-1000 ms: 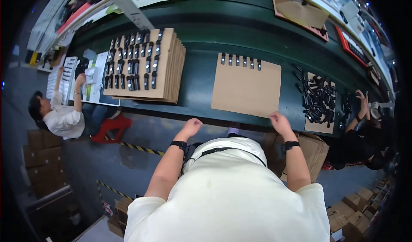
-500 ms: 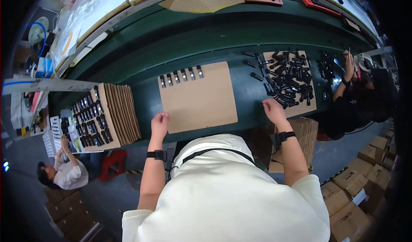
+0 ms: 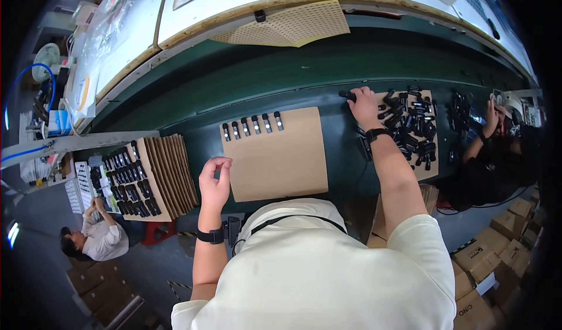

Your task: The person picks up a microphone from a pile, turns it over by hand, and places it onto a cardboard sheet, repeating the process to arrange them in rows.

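My left hand [image 3: 215, 184] hovers by the left edge of a flat cardboard sheet [image 3: 281, 166], fingers curled in and nothing visible in them. Along the sheet's far edge stands a row of several small black flashlights [image 3: 256, 124], each with a pale patch. Farther right, my right hand [image 3: 365, 107] reaches to the far left corner of a heap of loose black flashlights [image 3: 410, 125]. Its fingers and thumb close around a black flashlight [image 3: 346, 95] lying apart from the heap, partly hidden by the fingertips.
At left, a stack of cardboard sheets [image 3: 172, 178] carries rows of black flashlights. Beyond the green bench [image 3: 263, 96] runs a raised white shelf [image 3: 222, 5] with a perforated yellowish sheet [image 3: 293, 26] hanging below. Co-workers sit at far left and far right. Cartons [image 3: 489, 254] stand at lower right.
My right hand has moved from the heap's near left side away from me to a flashlight at its far left. My left hand stays by the sheet. The view has tilted slightly.
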`<state>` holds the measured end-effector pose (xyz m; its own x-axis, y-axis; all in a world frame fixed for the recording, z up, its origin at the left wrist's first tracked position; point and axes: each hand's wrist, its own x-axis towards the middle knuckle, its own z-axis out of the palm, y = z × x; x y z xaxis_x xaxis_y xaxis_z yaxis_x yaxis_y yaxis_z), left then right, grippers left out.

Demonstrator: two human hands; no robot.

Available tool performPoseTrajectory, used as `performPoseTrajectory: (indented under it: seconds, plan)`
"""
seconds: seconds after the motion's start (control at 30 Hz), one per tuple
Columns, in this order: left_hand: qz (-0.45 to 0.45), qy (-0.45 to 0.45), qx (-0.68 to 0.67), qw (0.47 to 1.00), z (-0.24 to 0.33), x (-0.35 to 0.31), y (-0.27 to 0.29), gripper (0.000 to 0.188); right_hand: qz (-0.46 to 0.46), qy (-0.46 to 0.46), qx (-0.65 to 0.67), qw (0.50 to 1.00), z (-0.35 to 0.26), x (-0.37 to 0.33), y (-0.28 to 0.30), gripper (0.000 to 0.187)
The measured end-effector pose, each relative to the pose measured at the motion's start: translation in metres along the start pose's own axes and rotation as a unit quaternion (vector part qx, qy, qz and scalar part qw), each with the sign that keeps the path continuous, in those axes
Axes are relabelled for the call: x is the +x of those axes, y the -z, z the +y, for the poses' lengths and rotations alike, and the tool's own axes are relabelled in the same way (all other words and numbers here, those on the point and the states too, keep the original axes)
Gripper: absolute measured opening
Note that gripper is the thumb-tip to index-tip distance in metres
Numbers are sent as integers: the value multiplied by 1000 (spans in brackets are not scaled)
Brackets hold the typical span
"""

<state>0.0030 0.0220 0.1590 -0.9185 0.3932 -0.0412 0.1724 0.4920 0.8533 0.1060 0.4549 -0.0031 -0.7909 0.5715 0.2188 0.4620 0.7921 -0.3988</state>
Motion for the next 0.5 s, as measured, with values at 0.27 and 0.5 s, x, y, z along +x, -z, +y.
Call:
performPoseTrajectory:
  seconds: [0.27,0.5]
  plan:
    - [-21,-52,7,998,28,5,-6,7,-80,41,33,995,-10,22,-2,20]
    - [-42,-75,19,996,32,3,-13,7,-24,-7,-18,1000,-4,17,-3,25]
